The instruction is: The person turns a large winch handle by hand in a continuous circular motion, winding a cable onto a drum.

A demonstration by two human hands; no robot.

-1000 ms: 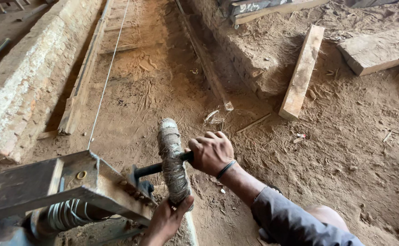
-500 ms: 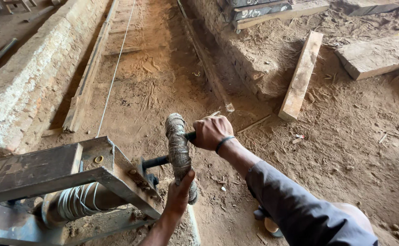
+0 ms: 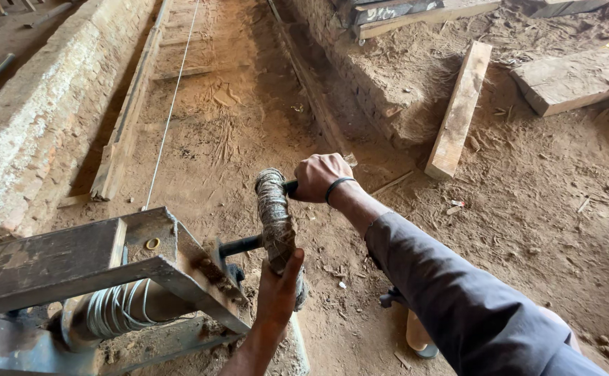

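A rusty metal winch frame (image 3: 75,261) stands at the lower left, with a drum wound with wire (image 3: 113,310) under it. A thin wire (image 3: 172,104) runs from it up along the dirt trench. A crank arm wrapped in cloth (image 3: 273,212) sticks out on the frame's right side. My right hand (image 3: 318,176) is closed on the crank's upper handle. My left hand (image 3: 279,289) grips the lower part of the wrapped arm from below.
A brick wall (image 3: 33,132) runs along the left, with a wooden plank (image 3: 127,118) at its foot. On the right lie a short plank (image 3: 460,108) and a flat slab (image 3: 572,80) on sandy ground. A foot in a sandal (image 3: 416,331) is below my right arm.
The crank has turned: my right hand has risen with the upper handle, away from me. My left hand has stayed on the lower wrapped part.
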